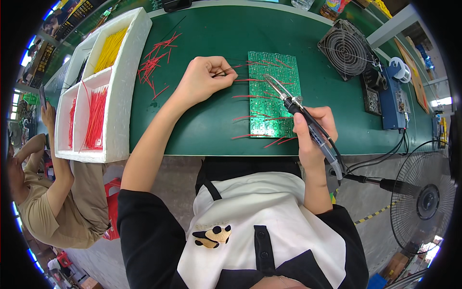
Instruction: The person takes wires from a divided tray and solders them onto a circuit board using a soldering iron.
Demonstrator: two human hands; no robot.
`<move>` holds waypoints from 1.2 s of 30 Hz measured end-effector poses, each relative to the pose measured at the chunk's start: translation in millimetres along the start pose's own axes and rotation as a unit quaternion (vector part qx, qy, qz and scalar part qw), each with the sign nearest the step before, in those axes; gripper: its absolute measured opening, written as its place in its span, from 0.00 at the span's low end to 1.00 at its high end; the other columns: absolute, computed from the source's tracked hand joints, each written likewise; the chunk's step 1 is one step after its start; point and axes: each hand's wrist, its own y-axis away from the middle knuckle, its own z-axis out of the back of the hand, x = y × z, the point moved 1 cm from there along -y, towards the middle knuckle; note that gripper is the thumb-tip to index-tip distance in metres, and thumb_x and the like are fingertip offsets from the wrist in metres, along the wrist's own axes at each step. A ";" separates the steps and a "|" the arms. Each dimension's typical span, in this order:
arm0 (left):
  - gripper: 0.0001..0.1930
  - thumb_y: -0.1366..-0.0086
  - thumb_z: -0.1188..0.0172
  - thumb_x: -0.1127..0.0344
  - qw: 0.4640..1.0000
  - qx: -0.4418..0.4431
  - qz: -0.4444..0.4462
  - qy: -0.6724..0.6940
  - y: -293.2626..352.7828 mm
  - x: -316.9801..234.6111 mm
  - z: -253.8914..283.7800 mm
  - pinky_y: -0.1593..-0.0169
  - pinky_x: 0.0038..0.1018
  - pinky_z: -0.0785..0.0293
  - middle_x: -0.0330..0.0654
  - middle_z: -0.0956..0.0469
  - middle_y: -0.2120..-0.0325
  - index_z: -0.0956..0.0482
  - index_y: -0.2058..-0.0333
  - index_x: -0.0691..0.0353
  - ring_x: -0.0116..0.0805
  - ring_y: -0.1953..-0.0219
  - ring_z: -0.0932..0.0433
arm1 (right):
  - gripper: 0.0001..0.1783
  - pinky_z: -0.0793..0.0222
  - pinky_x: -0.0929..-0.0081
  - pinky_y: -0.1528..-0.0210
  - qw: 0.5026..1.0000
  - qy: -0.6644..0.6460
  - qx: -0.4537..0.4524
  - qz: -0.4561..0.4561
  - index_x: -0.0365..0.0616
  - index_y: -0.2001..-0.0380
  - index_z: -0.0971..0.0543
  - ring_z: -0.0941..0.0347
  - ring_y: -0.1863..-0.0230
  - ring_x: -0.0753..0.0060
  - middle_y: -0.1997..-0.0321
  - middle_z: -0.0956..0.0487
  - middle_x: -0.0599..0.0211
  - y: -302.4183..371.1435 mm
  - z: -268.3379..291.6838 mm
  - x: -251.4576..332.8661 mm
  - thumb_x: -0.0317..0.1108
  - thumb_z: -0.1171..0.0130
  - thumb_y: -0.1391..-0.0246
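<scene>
While the thumb and fingers of the right hand (315, 130) wrap closed around the handle of a soldering iron (323, 147), its slim metal tip points up toward ten o'clock, over the upper middle of a green printed circuit board panel (259, 107); whether tip meets board cannot be told. At the panel's half past nine, the left hand (206, 77) has its thumb and fingertips pinched together on a thin dark strand (222, 72), too fine to tell as wire or tool. The panel itself lies flat on the green tabletop (204, 127), and short red wires (243, 96) lie across it in rows, several overhanging its nine o'clock edge. Beyond the left hand, also around half past nine, loose red wires (153, 65) are scattered in a heap. Farther out at nine o'clock stands a white foam tray (123, 115), its compartments holding yellow wires (111, 49) and red wires (97, 119). At two o'clock sits a square fan with a wire guard (344, 52); at three, a blue metal box (393, 103); at four, off the table, a round black fan (427, 201). A co-worker in a tan shirt (53, 216) sits at eight.
</scene>
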 end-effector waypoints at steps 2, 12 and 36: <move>0.05 0.46 0.42 0.72 1.000 0.001 -0.005 0.001 0.2 1.2 0.3 0.79 0.11 0.45 0.29 0.32 0.85 0.27 0.77 0.67 0.11 0.82 0.39 | 0.09 0.45 0.90 0.81 1.000 -0.004 -0.012 0.008 0.36 0.72 0.31 0.39 0.82 0.91 0.83 0.28 0.73 5.2 4.5 0.9 0.27 0.42 0.51; 0.07 0.40 0.47 0.69 0.996 0.027 0.052 0.065 3.6 -14.4 2.2 0.81 0.13 0.45 0.33 0.29 0.83 0.29 0.74 0.65 0.13 0.85 0.39 | 0.08 0.49 0.89 0.82 1.000 -0.028 -0.002 0.001 0.38 0.75 0.32 0.42 0.83 0.92 0.84 0.31 0.77 1.5 3.4 -1.0 0.28 0.42 0.52; 0.06 0.39 0.51 0.68 0.994 -0.097 0.015 0.048 38.3 -34.0 13.4 0.78 0.17 0.44 0.35 0.33 0.87 0.32 0.71 0.66 0.18 0.83 0.40 | 0.07 0.48 0.90 0.81 1.000 0.005 0.023 -0.016 0.37 0.74 0.31 0.41 0.83 0.92 0.84 0.30 0.76 1.7 3.6 1.8 0.26 0.43 0.51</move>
